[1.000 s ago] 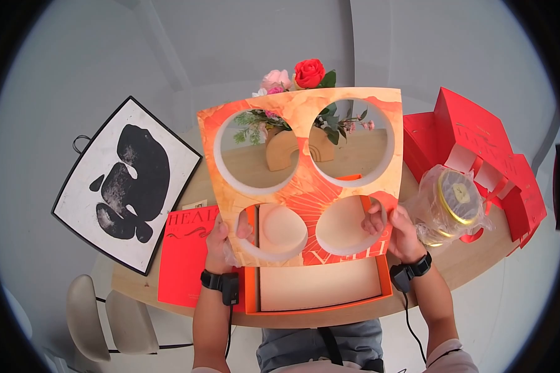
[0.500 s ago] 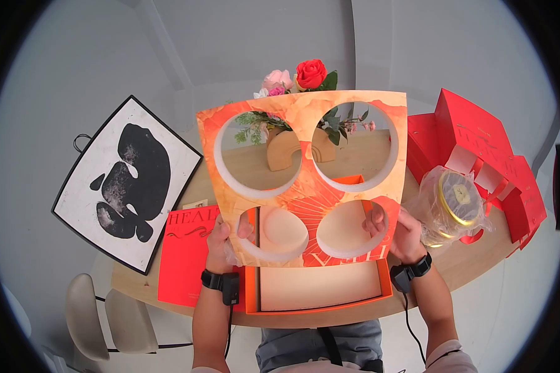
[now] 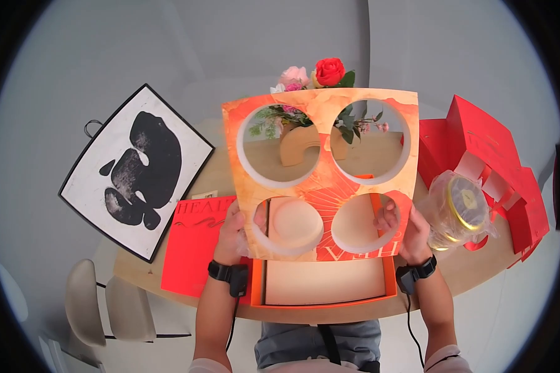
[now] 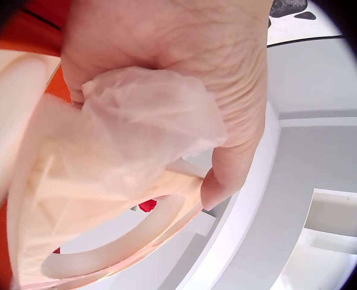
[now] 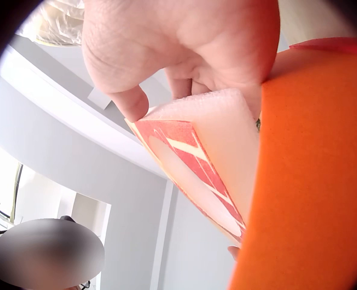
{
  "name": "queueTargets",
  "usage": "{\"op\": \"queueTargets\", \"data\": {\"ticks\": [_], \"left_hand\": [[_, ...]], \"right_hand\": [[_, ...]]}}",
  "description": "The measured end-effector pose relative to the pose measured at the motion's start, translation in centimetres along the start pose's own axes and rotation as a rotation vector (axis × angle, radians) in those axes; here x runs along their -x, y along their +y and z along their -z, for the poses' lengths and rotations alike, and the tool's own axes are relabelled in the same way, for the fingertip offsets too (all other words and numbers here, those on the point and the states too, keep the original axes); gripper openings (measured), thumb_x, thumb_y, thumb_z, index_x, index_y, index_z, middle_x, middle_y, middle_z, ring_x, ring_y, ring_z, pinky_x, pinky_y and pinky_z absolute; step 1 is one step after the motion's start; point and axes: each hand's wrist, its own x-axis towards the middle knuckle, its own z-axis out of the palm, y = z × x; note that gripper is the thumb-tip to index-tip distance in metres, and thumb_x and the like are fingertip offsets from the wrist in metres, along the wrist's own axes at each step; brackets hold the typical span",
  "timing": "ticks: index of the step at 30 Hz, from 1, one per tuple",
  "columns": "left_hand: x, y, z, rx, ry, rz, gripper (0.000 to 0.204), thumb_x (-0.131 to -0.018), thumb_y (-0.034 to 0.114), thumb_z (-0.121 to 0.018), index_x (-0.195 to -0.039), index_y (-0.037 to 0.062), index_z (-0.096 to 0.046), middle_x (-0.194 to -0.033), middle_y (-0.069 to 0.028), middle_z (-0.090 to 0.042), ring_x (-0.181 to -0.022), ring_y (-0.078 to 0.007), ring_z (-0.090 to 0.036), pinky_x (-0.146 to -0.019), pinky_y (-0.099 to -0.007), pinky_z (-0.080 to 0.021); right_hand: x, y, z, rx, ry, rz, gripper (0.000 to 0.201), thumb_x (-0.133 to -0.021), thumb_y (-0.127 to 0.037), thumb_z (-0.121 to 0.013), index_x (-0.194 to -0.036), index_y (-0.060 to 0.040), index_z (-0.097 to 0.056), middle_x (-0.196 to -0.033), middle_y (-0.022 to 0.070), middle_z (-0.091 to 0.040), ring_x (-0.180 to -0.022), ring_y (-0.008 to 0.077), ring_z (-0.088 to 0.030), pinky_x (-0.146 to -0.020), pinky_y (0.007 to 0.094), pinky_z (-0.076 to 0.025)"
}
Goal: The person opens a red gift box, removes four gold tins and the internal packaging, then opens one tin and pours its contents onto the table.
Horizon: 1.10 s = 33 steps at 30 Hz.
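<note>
A foam insert faced with orange patterned card and cut with several large round holes is held up, tilted, over an open orange box. My left hand grips its left edge, fingertips showing through the lower left hole. At the opposite edge my right hand grips it, thumb on the printed face and fingers behind, seen through the lower right hole. Crumpled clear plastic film hangs by the left palm. The box's cream interior shows below the insert.
A red card sheet lies left of the box, near a framed black-and-white picture. Behind the insert stands a wooden arch vase with flowers. To the right are a plastic-wrapped jar with gold bands and red boxes.
The head view has shifted, moving the scene rightward in it. The insert, gripped by both hands throughout, has also moved slightly right over the box.
</note>
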Motion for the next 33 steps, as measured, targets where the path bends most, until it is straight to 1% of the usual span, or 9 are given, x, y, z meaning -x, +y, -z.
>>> {"op": "queueTargets", "data": {"ticks": [3, 8, 15, 17, 21, 24, 27, 29, 33], "left_hand": [[0.1, 0.2, -0.5, -0.047, 0.068, -0.018, 0.049, -0.088, 0.043, -0.077, -0.107, 0.0015, -0.059, -0.084, -0.0011, -0.059, -0.060, -0.0064, -0.054, -0.051, -0.0211, -0.044], [0.1, 0.0, 0.1, -0.043, 0.034, -0.001, 0.056, -0.088, 0.039, -0.077, -0.122, 0.0045, -0.051, -0.084, -0.0035, -0.052, -0.065, -0.0105, -0.049, -0.054, -0.0252, -0.042], [0.0, 0.3, -0.3, -0.042, 0.039, 0.034, 0.054, -0.087, 0.041, -0.076, -0.120, 0.0053, -0.051, -0.082, -0.0015, -0.050, -0.064, -0.0083, -0.046, -0.052, -0.0239, -0.039], [0.0, 0.2, -0.2, -0.027, 0.027, 0.005, 0.051, -0.089, 0.042, -0.076, -0.118, 0.0033, -0.058, -0.082, 0.0003, -0.058, -0.063, -0.0081, -0.055, -0.052, -0.0220, -0.045], [0.1, 0.0, -0.2, -0.019, 0.054, -0.031, 0.056, -0.090, 0.040, -0.075, -0.126, 0.0013, -0.057, -0.088, -0.0006, -0.062, -0.062, -0.0077, -0.055, -0.052, -0.0223, -0.046], [-0.2, 1.8, -1.0, -0.037, 0.252, 0.047, 0.051, -0.093, 0.039, -0.070, -0.127, 0.0036, -0.054, -0.087, -0.0016, -0.057, -0.055, -0.0071, -0.039, -0.048, -0.0215, -0.033], [-0.1, 6.8, -0.8, -0.335, 0.317, 0.124, 0.056, -0.090, 0.036, -0.075, -0.132, 0.0009, -0.060, -0.101, -0.0049, -0.070, -0.060, -0.0060, -0.057, -0.050, -0.0219, -0.045], [0.7, 10.1, -0.2, -1.065, 0.569, 0.207, 0.051, -0.090, 0.035, -0.074, -0.126, -0.0006, -0.065, -0.102, -0.0075, -0.072, -0.062, -0.0084, -0.062, -0.050, -0.0232, -0.047], [5.1, 12.8, 8.7, -1.651, 0.758, 0.213, 0.064, -0.086, 0.049, -0.074, -0.119, -0.0048, -0.068, -0.104, -0.0184, -0.074, -0.084, -0.0249, -0.072, -0.071, -0.0341, -0.056]], "right_hand": [[0.0, 0.1, 0.1, 0.010, 0.004, 0.013, 0.043, -0.100, -0.043, -0.052, -0.111, -0.0029, -0.063, -0.075, 0.0022, -0.051, -0.074, 0.0174, -0.050, -0.080, 0.0351, -0.042], [0.0, 0.2, 0.6, 0.025, -0.006, 0.023, 0.046, -0.099, -0.047, -0.055, -0.112, -0.0042, -0.063, -0.077, 0.0012, -0.054, -0.075, 0.0162, -0.050, -0.083, 0.0356, -0.043], [0.0, 0.2, 0.2, 0.034, -0.044, 0.040, 0.047, -0.095, -0.048, -0.065, -0.113, -0.0050, -0.063, -0.080, 0.0000, -0.055, -0.077, 0.0146, -0.051, -0.084, 0.0342, -0.043], [0.0, 0.0, 0.1, 0.067, -0.063, 0.042, 0.046, -0.093, -0.045, -0.068, -0.114, -0.0047, -0.063, -0.079, -0.0010, -0.053, -0.078, 0.0140, -0.052, -0.084, 0.0341, -0.043], [0.1, -0.3, -0.3, 0.056, -0.015, -0.025, 0.039, -0.092, -0.037, -0.067, -0.114, -0.0043, -0.062, -0.076, -0.0018, -0.048, -0.077, 0.0144, -0.051, -0.082, 0.0343, -0.043], [-0.2, -0.3, -0.2, 0.055, 0.004, -0.028, 0.034, -0.090, -0.027, -0.064, -0.114, -0.0038, -0.062, -0.074, -0.0021, -0.043, -0.076, 0.0148, -0.050, -0.080, 0.0343, -0.042], [-0.1, -0.4, -0.5, 0.080, 0.043, -0.048, 0.034, -0.086, -0.029, -0.064, -0.112, -0.0067, -0.057, -0.072, -0.0035, -0.041, -0.070, 0.0132, -0.046, -0.075, 0.0316, -0.040], [-0.1, -0.6, -0.3, 0.070, 0.018, -0.027, 0.034, -0.090, -0.027, -0.059, -0.114, -0.0032, -0.061, -0.074, -0.0009, -0.040, -0.071, 0.0158, -0.046, -0.077, 0.0339, -0.040], [-0.1, -1.1, -1.0, 0.127, 0.009, -0.033, 0.035, -0.092, -0.031, -0.056, -0.111, -0.0032, -0.061, -0.071, -0.0005, -0.039, -0.070, 0.0167, -0.044, -0.076, 0.0334, -0.040]]}}
